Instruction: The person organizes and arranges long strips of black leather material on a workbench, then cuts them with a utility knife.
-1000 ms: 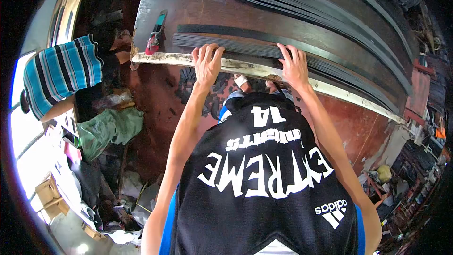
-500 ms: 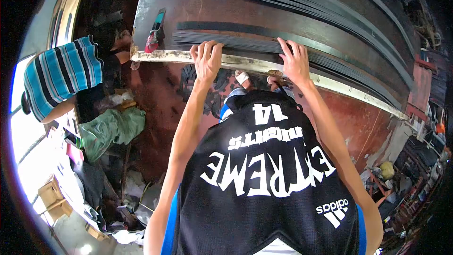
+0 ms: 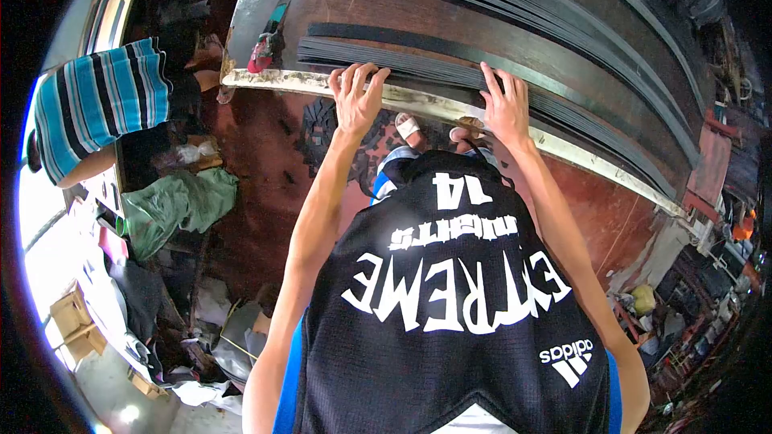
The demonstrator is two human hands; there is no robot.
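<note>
Both hands rest at the near edge of a dark table [image 3: 354, 0] with a pale edge strip. My left hand [image 3: 356, 100] has its fingers bent over the edge, against a stack of thin dark strips [image 3: 402, 63]. Farther right, my right hand [image 3: 507, 104] touches the same stack with its fingers a little apart. A wider black strip [image 3: 362, 36] lies just behind the stack. Near the table's left corner is a red and teal tool [image 3: 265, 44]. Whether the left fingers grip the strips is hard to make out.
More long dark strips [image 3: 515, 8] lie across the table's far side. At the left a person in a blue striped top [image 3: 104, 104] bends over. A green plastic bag [image 3: 181, 205] is below them, and cardboard boxes [image 3: 76, 321] stand lower left.
My left hand has shifted slightly right along the edge. The view has tilted a little, so the table and the tool appear displaced. The person at the left appears slightly farther left.
</note>
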